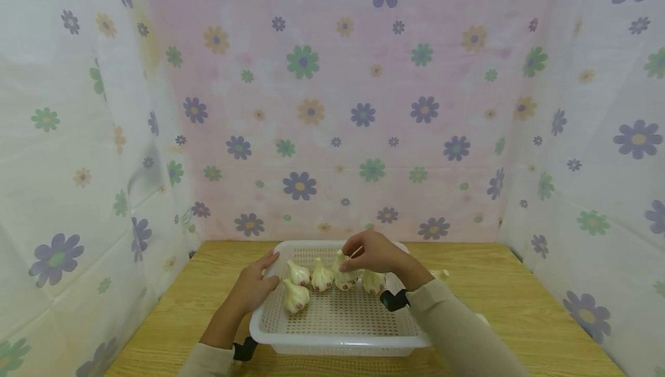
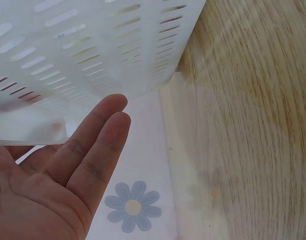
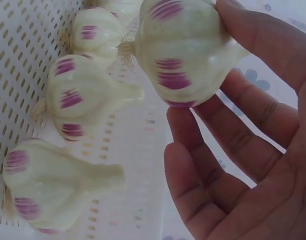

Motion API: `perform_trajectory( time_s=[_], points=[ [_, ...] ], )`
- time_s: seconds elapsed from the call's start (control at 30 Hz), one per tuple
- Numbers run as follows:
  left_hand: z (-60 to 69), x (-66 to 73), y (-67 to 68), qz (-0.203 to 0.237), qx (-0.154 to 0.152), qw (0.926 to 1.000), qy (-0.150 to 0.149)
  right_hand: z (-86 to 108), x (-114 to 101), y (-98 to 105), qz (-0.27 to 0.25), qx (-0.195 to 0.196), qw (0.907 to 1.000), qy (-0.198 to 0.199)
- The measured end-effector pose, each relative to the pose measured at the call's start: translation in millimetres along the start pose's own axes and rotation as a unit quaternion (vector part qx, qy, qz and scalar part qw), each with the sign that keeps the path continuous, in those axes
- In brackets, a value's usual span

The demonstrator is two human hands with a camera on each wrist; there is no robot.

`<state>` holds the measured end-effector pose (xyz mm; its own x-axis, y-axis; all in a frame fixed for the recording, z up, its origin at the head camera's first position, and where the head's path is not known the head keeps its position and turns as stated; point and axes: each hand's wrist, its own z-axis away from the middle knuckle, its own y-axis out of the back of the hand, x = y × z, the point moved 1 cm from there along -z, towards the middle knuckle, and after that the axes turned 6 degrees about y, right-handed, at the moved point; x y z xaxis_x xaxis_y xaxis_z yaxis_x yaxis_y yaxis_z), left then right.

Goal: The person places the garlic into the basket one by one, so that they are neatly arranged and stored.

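Note:
A white slotted plastic basket (image 1: 343, 341) holds several garlic bulbs in its far and left parts. My right hand (image 1: 371, 252) pinches one garlic bulb (image 3: 185, 55) between thumb and fingers, over the basket's far side. Purple streaks and a root tuft show on that bulb in the right wrist view. Another garlic bulb (image 3: 78, 97) lies beside it, and one more garlic bulb (image 3: 53, 185) sits nearer the camera. At the basket's left rim, my left hand (image 1: 253, 287) rests with fingers extended. Its straight fingers (image 2: 100, 155) lie along the basket's outer side in the left wrist view.
The basket stands on a wood-grain table (image 1: 182, 302). To the right, partly behind my right arm, lie a garlic bulb (image 1: 441, 275) and another pale piece (image 1: 483, 319). A flowered cloth (image 1: 337, 105) encloses the table at the back and sides.

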<state>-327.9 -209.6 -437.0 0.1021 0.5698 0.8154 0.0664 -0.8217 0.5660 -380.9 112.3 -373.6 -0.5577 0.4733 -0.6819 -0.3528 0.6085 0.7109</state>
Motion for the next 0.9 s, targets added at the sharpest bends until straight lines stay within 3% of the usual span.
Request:
perform_trajectory(
  time_s=[0.23, 0.47, 0.9],
  points=[
    [-0.2, -0.9, 0.6, -0.008, -0.001, 1.0000, -0.002, -6.1, -9, -9, 0.004, -0.023, 0.9996, 0.019],
    [1.0, -1.3, 0.2, 0.005, -0.009, 0.9999, 0.000, -12.7, -10, -17, 0.025, -0.042, 0.9988, -0.006],
    [0.1, -1.2, 0.2, 0.006, -0.008, 0.9999, -0.006, -23.1, -2, -36, 0.036, -0.069, 0.9969, -0.016]
  ],
)
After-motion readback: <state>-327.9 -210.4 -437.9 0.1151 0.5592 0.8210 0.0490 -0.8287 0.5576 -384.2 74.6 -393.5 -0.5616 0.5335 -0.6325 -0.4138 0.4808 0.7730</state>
